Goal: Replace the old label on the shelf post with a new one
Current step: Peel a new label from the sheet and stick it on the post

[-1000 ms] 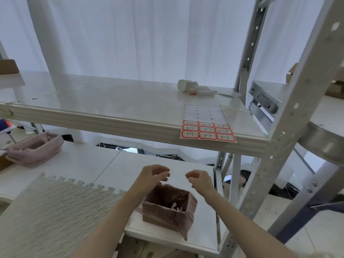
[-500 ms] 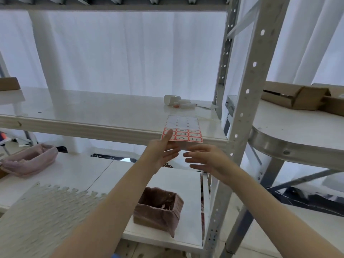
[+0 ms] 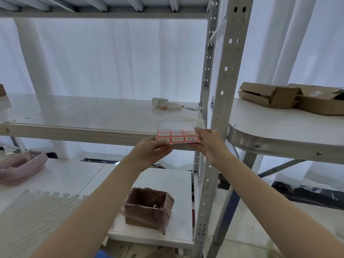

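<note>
A sheet of red-bordered labels point(image 3: 177, 135) with handwritten marks juts over the front edge of the white shelf board point(image 3: 83, 116). My left hand point(image 3: 152, 151) pinches the sheet's near left corner. My right hand point(image 3: 208, 144) holds its right edge, fingers along the side. The grey perforated shelf post point(image 3: 223, 81) rises just right of my right hand. I see no label on the post's visible face.
A brown bag-lined box point(image 3: 149, 207) sits on the lower shelf under my hands. Small white rolls and a tube point(image 3: 165, 104) lie at the shelf's back. Cardboard boxes point(image 3: 290, 96) rest on a round-edged table to the right. A pink bag point(image 3: 20, 166) lies at lower left.
Both hands rose from above the brown box to the shelf edge and took hold of the label sheet. The view tilted upward.
</note>
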